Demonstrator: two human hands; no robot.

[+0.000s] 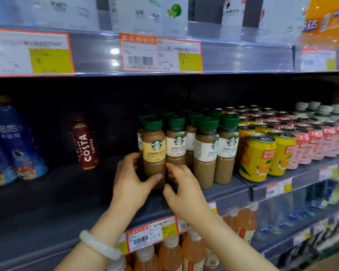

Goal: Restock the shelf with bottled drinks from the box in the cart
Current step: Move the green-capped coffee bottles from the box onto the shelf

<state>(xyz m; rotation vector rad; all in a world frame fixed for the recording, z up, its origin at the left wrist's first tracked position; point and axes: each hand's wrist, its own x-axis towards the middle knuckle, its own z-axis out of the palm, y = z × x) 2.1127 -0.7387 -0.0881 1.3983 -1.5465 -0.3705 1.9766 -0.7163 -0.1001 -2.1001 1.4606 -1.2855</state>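
Both hands grip the Cheese Latte bottle (154,153) near the shelf's (67,192) front edge, left hand (132,182) and right hand (181,184) curled round its base.

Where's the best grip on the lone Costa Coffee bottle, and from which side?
Take the Costa bottle around its mid body, at the label, coming from the front or its left. It stands alone, leaning slightly, with bare shelf on both sides. The body is roughly cylindrical and wider than the capped neck, so a wrap there should hold steadier.

Right hand (181,181) fingers (170,174) perhaps hidden behind the bottle (154,153).
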